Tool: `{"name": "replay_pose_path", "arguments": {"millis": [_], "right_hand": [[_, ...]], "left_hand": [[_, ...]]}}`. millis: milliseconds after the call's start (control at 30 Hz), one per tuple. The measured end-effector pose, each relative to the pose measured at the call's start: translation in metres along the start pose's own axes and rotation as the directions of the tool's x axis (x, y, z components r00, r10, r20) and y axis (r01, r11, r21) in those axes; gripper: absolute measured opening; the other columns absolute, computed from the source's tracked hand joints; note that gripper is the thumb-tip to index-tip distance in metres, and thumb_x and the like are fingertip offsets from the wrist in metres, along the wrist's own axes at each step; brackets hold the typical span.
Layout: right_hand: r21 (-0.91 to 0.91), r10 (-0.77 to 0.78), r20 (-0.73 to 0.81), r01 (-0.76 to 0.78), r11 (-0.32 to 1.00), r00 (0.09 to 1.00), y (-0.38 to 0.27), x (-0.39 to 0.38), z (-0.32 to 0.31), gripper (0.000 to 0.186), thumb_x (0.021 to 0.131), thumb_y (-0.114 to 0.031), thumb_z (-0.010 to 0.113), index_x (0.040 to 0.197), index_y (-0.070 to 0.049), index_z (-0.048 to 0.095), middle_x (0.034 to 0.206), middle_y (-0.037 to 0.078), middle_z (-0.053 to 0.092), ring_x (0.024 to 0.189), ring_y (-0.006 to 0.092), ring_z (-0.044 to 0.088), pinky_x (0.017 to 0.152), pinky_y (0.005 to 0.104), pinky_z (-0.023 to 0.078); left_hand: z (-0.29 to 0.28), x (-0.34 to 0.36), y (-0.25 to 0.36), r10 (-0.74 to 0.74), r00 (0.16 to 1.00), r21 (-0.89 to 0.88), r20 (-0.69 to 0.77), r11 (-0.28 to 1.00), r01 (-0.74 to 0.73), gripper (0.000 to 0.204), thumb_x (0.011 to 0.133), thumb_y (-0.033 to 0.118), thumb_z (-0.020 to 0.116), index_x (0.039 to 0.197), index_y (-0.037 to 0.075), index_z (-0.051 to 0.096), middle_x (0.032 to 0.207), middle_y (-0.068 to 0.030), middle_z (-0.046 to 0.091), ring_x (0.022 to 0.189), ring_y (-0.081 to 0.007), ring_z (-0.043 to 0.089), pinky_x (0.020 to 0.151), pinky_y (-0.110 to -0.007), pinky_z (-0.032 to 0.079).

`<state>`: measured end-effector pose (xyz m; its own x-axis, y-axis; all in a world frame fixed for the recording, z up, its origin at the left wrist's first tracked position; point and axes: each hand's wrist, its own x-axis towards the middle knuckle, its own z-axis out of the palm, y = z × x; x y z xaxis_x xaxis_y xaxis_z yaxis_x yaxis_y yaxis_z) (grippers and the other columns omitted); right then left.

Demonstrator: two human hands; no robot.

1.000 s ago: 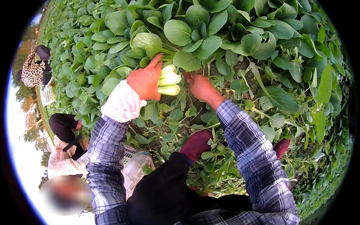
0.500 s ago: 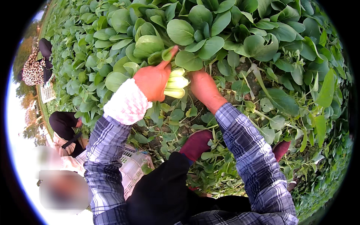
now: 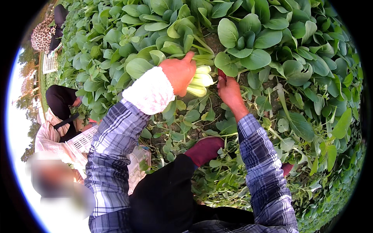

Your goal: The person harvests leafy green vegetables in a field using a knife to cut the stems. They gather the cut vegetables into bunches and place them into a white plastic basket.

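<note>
My left hand (image 3: 178,75), in an orange glove-like covering with a fluffy white-and-pink cuff, is closed round several cut bok choy (image 3: 201,80). Their pale green stalk ends point right and their leaves spread out to the left. Just right of the stalk ends, my right hand (image 3: 230,92) grips a tool by its red handle (image 3: 222,74). A bok choy leaf covers the tool's far end, so its blade, if any, is hidden. Beyond that hand stands a growing bok choy plant (image 3: 249,37) with broad green leaves.
Dense rows of bok choy fill the far side. Low weeds and soil lie by my maroon shoe (image 3: 206,150). At left, a person in pink (image 3: 52,134) crouches by a white plastic crate (image 3: 82,141); farther off are a person in leopard print (image 3: 42,34) and another crate (image 3: 50,63).
My left hand and its bok choy sit farther right in the picture. My right hand has drawn away from the stalk ends, and the red handle now shows. The view has shifted too.
</note>
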<state>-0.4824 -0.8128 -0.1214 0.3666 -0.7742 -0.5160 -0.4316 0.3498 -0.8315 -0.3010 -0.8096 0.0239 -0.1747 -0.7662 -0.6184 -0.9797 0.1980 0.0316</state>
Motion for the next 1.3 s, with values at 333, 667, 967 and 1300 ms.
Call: {"name": "replay_pose_path", "arguments": {"millis": [333, 667, 967, 1300], "right_hand": [[-0.287, -0.241, -0.044, 0.218, 0.933, 0.97, -0.002, 0.003, 0.003, 0.026, 0.094, -0.016, 0.044, 0.11, 0.005, 0.046, 0.087, 0.024, 0.061, 0.079, 0.0403, 0.06, 0.075, 0.0447, 0.047], [-0.374, -0.251, 0.084, 0.264, 0.889, 0.964, -0.032, 0.019, 0.001, 0.019, 0.083, -0.002, 0.045, 0.091, 0.008, 0.059, 0.096, 0.028, 0.06, 0.093, 0.0439, 0.056, 0.082, 0.0468, 0.044], [-0.247, -0.001, 0.142, 0.037, 0.968, 0.99, -0.02, 0.004, 0.008, 0.04, 0.091, -0.018, 0.048, 0.125, 0.003, 0.047, 0.115, 0.029, 0.057, 0.113, 0.0435, 0.05, 0.094, 0.0433, 0.04], [0.733, -0.011, 0.054, -0.032, 0.679, 0.998, -0.009, -0.08, -0.003, 0.019, 0.087, -0.01, 0.065, 0.097, -0.009, 0.049, 0.084, 0.0, 0.058, 0.058, 0.0051, 0.05, 0.047, 0.021, 0.038]], "left_hand": [[0.004, 0.001, -0.006, 0.022, 0.999, -0.057, -0.024, 0.998, -0.023, 0.059, 0.057, 0.005, 0.068, 0.112, -0.006, 0.052, 0.129, -0.0196, 0.044, 0.076, -0.0374, 0.063, 0.067, -0.045, 0.052], [0.005, -0.001, -0.007, 0.018, 1.0, -0.068, -0.024, 0.997, -0.02, 0.058, 0.056, 0.007, 0.069, 0.11, -0.005, 0.053, 0.127, -0.0189, 0.046, 0.073, -0.0374, 0.063, 0.066, -0.046, 0.052], [0.008, -0.004, -0.005, 0.007, 1.0, -0.073, -0.029, 0.997, -0.009, 0.065, 0.054, 0.009, 0.072, 0.114, -0.003, 0.051, 0.129, -0.0174, 0.044, 0.074, -0.0371, 0.063, 0.066, -0.045, 0.052], [-0.022, -0.073, 0.004, 0.103, 0.988, -0.564, -0.117, 0.812, -0.152, 0.083, 0.053, 0.015, 0.074, 0.13, 0.004, 0.044, 0.144, -0.0108, 0.032, 0.112, -0.0331, 0.054, 0.088, -0.038, 0.048]]}}
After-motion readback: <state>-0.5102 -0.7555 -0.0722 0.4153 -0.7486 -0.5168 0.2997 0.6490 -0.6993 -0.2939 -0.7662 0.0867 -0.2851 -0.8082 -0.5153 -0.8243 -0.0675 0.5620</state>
